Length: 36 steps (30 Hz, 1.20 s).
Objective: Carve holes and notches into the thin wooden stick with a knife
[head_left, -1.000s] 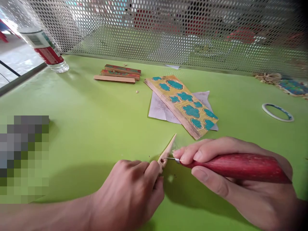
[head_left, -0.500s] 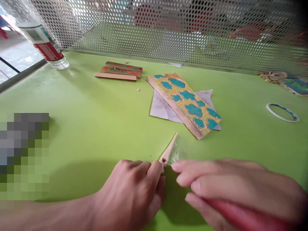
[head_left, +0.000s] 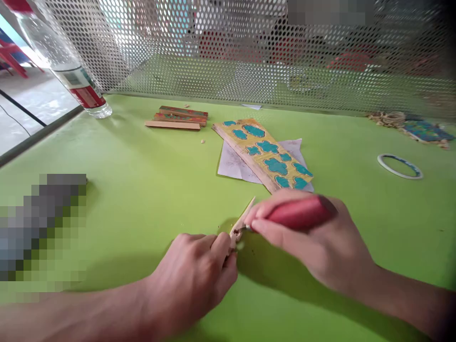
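My left hand (head_left: 203, 270) is closed around the lower end of a pale, pointed piece of wood (head_left: 245, 212) and holds it at the green tabletop. A small dark hole shows in the wood just beyond my fingers. In my right hand (head_left: 320, 251) is a carving tool with a red handle (head_left: 295, 212) and a thin metal tip. That tip meets the wood beside the hole; its exact shape is too small to make out. The far end of the wooden piece tapers to a point, directed away from me.
Beyond my hands, a yellow board with teal shapes (head_left: 274, 165) lies across white paper (head_left: 231, 161). Several thin wood strips (head_left: 174, 125) and a water bottle (head_left: 85, 90) are at the back left. A tape roll (head_left: 401, 167) lies right. Perforated metal screen (head_left: 242, 71) borders the back.
My right hand has turned over and moved up and left, so the red handle now points up and right above it. My left hand keeps its grip. The view has shifted slightly.
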### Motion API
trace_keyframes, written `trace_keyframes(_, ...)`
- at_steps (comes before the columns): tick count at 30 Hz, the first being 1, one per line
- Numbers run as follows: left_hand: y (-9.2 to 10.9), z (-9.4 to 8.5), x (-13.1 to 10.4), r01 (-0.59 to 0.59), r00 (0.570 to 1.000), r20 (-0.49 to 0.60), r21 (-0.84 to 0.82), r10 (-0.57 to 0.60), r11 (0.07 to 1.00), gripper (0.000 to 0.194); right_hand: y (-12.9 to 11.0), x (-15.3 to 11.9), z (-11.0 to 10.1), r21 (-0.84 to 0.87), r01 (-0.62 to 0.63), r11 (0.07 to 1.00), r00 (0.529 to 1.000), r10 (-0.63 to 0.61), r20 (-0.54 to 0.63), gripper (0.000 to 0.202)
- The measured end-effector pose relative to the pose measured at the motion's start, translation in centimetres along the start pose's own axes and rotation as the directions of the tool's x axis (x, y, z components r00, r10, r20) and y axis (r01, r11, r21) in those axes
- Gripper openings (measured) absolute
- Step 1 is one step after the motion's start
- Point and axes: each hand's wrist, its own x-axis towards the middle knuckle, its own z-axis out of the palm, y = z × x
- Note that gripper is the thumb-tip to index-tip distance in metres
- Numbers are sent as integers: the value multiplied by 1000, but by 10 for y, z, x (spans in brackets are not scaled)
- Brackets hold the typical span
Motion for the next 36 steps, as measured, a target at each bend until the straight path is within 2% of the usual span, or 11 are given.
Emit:
trace_keyframes(2,0,0,0,3,1000,-10,42,-3,999,20,8,4,-3,129,-109,986,993,114,-30,5)
trace_keyframes(4,-1,0,0,9,1000,-17,53,-8,999,21,11,5,-3,174,-113,978,993,119,-23,4)
trace_keyframes(8,-1,3,-1,4,1000,-24,36,-3,999,16,7,-4,2,112,75,991,997,-77,19,14)
trace_keyframes(13,-1,4,-2,-2,1000,-2,-16,2,1000,16,-2,-9,1,-64,315,947,949,-314,30,32)
trace_keyframes(20,-2,1,0,-18,999,25,-75,19,997,17,-8,-5,-1,-141,352,925,936,-347,56,31)
trace_keyframes(23,-1,0,0,-19,999,32,-81,22,997,17,-7,-8,-7,-175,378,909,920,-348,180,34)
trace_keyframes(26,0,-2,1,-31,999,29,-83,34,996,19,-1,-13,-16,-191,445,875,857,-355,373,41)
trace_keyframes(29,0,-4,1,-39,998,36,-97,42,995,20,2,-17,-19,-186,438,880,838,-324,438,41)
trace_keyframes(31,0,-5,1,-37,998,42,-101,41,994,19,0,-17,-15,-192,396,898,865,-294,407,41)
trace_keyframes(34,0,-4,0,-32,998,46,-78,35,996,18,-6,-10,-8,-144,296,944,927,-248,282,37)
trace_keyframes(36,0,-3,0,-31,999,41,-57,34,998,17,-6,-1,-6,-68,200,977,965,-185,184,24)
